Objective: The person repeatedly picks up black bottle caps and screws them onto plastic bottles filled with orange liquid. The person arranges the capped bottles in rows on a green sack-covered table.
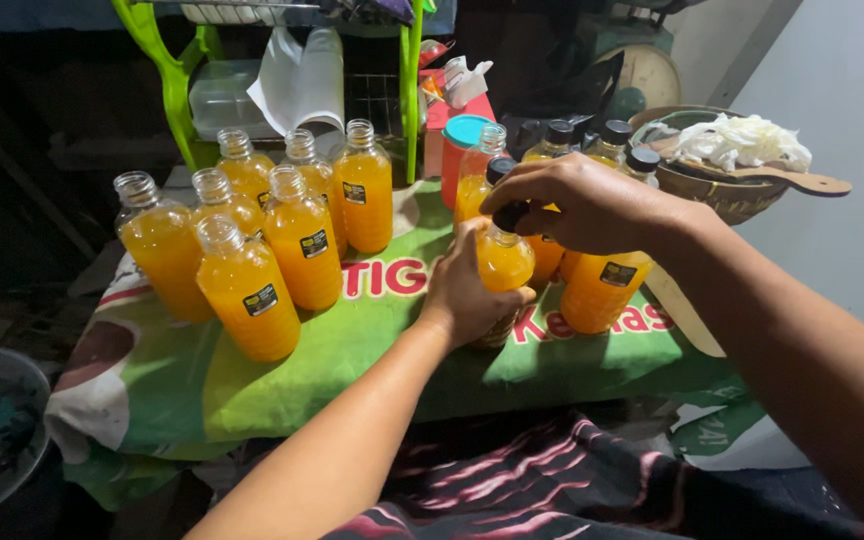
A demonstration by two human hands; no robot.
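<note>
The clear plastic bottle of orange juice [503,262] stood upright on the green printed cloth [352,340] over the worktop, just in front of the capped group. The left hand [467,290] wrapped its body, fingers [512,300] closed round it, which looked like a brace to stop it turning or tipping. The right hand [577,205] came over the top, fingers curled tight on the black screw cap [510,214], set as for twisting it.

Behind it, touching or nearly so, stood the bottles with black caps [602,150]. Well apart to the left stood the uncapped orange bottles [252,230], necks open, bunched together; the two groups appeared sorted by that difference.

A teal-lidded red container [460,150] stood behind, and a woven basket with a wooden spoon [742,170] sat at the far right.
</note>
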